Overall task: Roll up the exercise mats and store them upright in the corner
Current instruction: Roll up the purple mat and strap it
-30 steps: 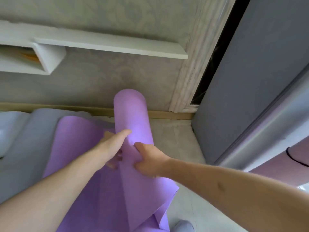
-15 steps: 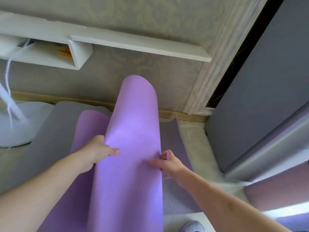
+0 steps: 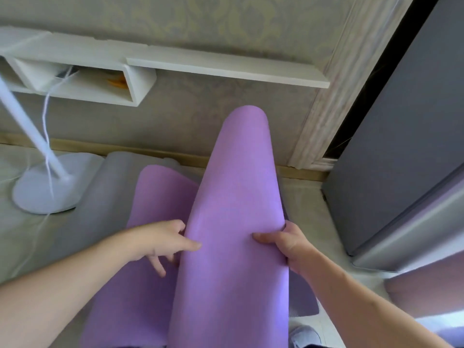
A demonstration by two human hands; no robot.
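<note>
Standing by, I see one head view: the purple mat [image 3: 233,197] is half-rolled, its loose roll rising toward the wall shelf [image 3: 226,69], with a flat flap below and left of it over a grey mat [image 3: 82,209] on the floor. The right hand [image 3: 283,243] pinches the roll's edge, thumb on top; the left hand [image 3: 160,241] rests spread-fingered against its other side, gripping nothing. I'd say tighten the roll evenly, keeping both ends square, before standing it beside the grey door [image 3: 401,134].
</note>
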